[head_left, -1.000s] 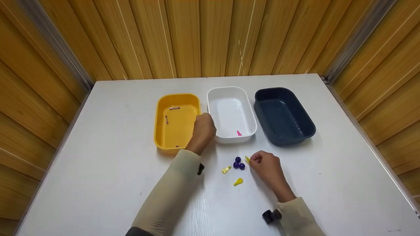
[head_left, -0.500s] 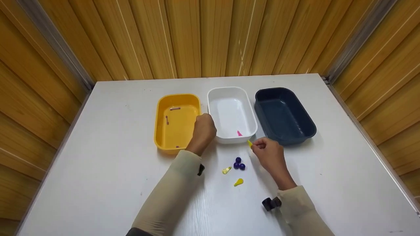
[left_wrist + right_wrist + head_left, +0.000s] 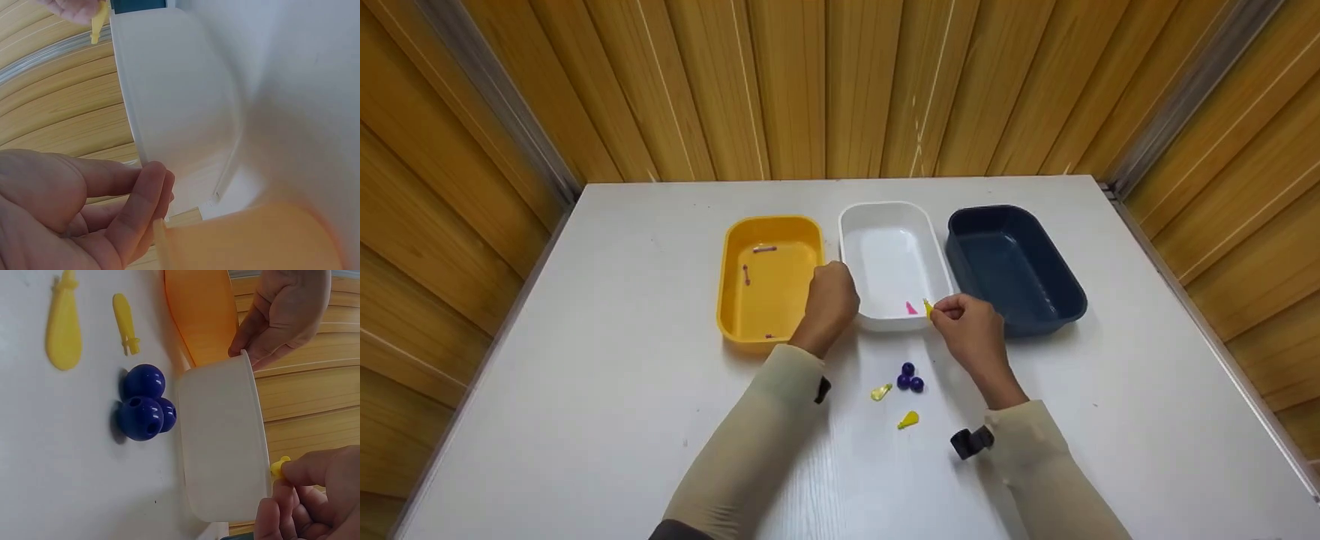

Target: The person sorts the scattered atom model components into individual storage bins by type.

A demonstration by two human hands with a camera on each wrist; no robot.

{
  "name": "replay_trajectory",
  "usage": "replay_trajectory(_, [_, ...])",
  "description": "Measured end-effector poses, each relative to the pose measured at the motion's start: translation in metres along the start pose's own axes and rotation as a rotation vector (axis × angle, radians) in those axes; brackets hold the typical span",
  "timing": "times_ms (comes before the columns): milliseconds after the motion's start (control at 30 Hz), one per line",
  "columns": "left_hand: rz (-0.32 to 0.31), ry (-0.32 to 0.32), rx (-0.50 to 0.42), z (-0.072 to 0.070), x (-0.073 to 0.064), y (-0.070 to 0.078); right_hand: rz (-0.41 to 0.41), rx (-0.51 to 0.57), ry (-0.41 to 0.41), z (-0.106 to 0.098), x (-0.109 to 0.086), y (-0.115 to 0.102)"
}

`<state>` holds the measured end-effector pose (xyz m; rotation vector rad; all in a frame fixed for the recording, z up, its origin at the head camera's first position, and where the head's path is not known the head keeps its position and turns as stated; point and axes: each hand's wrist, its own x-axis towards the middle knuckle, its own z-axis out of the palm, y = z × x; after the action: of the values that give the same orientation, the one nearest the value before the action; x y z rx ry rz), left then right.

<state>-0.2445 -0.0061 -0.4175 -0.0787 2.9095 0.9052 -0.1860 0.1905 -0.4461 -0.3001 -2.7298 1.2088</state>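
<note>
My right hand [image 3: 973, 334] pinches a small yellow teardrop-shaped piece [image 3: 928, 308] at the front right rim of the white bin [image 3: 877, 325]. In the left wrist view this yellow piece [image 3: 99, 23] hangs narrow end down beside the bin's rim. My left hand [image 3: 831, 300] holds the white bin's rim at its front left corner, between that bin and the yellow bin [image 3: 733, 336]. Inside the white bin lies a pink piece [image 3: 911, 308]. In front of it, dark blue-purple beads [image 3: 143, 417] sit clustered near two more yellow pieces, one pale [image 3: 881, 392] and one brighter [image 3: 909, 420].
Several thin purplish sticks [image 3: 765, 249] lie in the yellow bin. To the right of the white bin stands a dark blue bin [image 3: 1072, 304]. All rest on a white table [image 3: 622, 337] with wood-look panels [image 3: 787, 90] behind and at both sides.
My right hand has lifted the yellow piece from beside the beads and carried it away from me to the white bin's rim. The left hand stays in place.
</note>
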Motion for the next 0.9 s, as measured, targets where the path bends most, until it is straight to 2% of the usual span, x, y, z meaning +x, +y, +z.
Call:
replay_trajectory(267, [-0.011,-0.028,-0.043,0.000,-0.001,0.000,0.030,-0.002,-0.015,0.003,0.005,-0.003])
replay_trajectory(500, [0.009,-0.011,-0.006,0.000,0.000,0.000,0.032,-0.003,-0.002,0.001,0.006,-0.005])
replay_trajectory(733, [-0.014,-0.031,-0.013,-0.001,0.000,0.000,0.012,0.008,0.000,-0.002,0.000,-0.002])
replay_trajectory(833, [-0.010,-0.027,-0.009,-0.001,0.000,0.000,0.001,0.009,-0.010,-0.002,-0.005,0.000])
replay_trajectory(900, [0.014,0.002,0.000,0.000,0.000,0.000,-0.007,0.003,-0.014,-0.002,-0.007,0.002])
